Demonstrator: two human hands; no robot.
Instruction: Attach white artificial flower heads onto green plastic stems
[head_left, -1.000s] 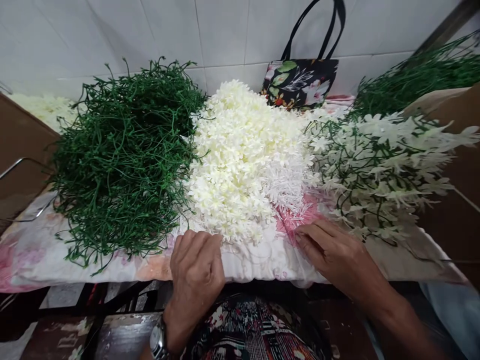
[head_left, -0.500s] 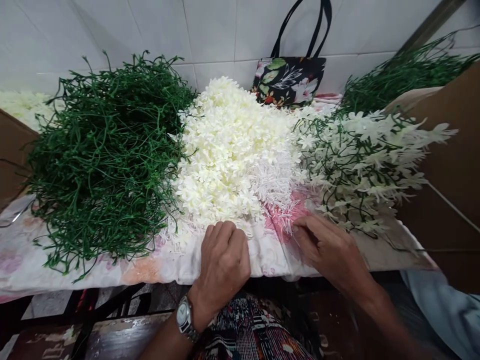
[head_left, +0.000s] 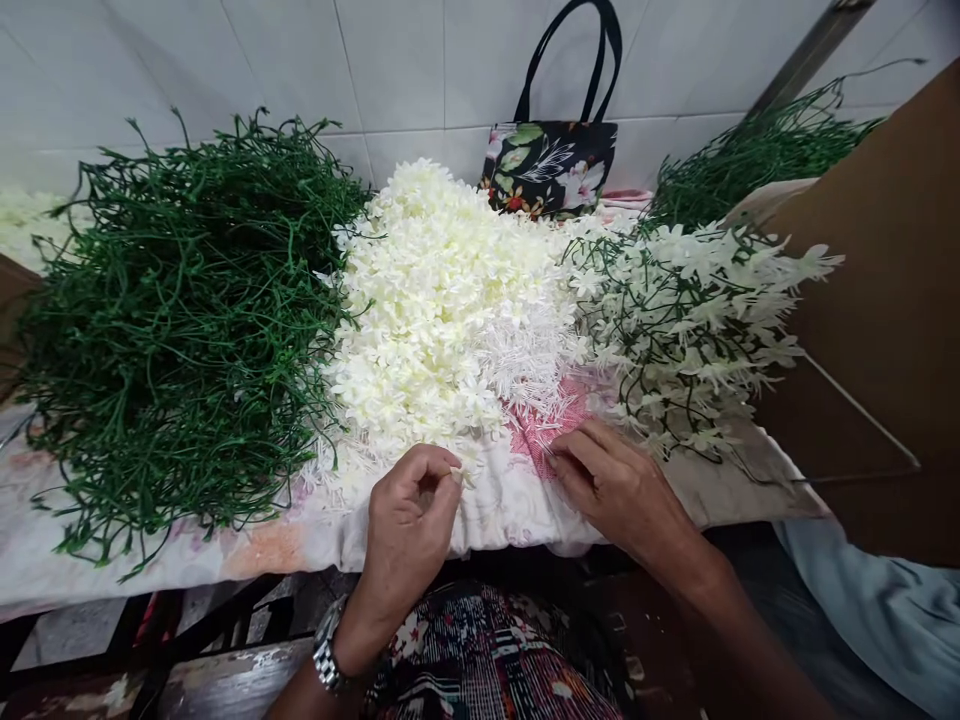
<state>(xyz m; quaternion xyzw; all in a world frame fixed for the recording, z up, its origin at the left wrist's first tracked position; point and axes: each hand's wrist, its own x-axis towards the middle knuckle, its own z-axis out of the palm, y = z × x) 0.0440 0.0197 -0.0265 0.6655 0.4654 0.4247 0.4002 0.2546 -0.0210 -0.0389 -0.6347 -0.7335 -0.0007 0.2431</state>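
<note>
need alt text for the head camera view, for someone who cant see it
A person's left hand seems to pinch a pale flower; the right hand is at a pink cloth bearing thin white strands. Beyond them, creamy flowers lie heaped between green stems on the left and white-flowered sprays on the right.

The flower pile (head_left: 420,300) is creamy white, tinged pale yellow. Left of it, the stems (head_left: 187,330) are deep green; right of it, the sprays (head_left: 690,310) mix white petals with green stalks. At its near right, the filaments (head_left: 525,360) are plain white, beside pinkish-red fabric (head_left: 534,450). Behind the pile, the bag (head_left: 551,165) is black, printed with white, pink, red and green flowers and leaves. In front of the pile, the tablecloth (head_left: 266,548) is white, blotched orange and mauve.
</note>
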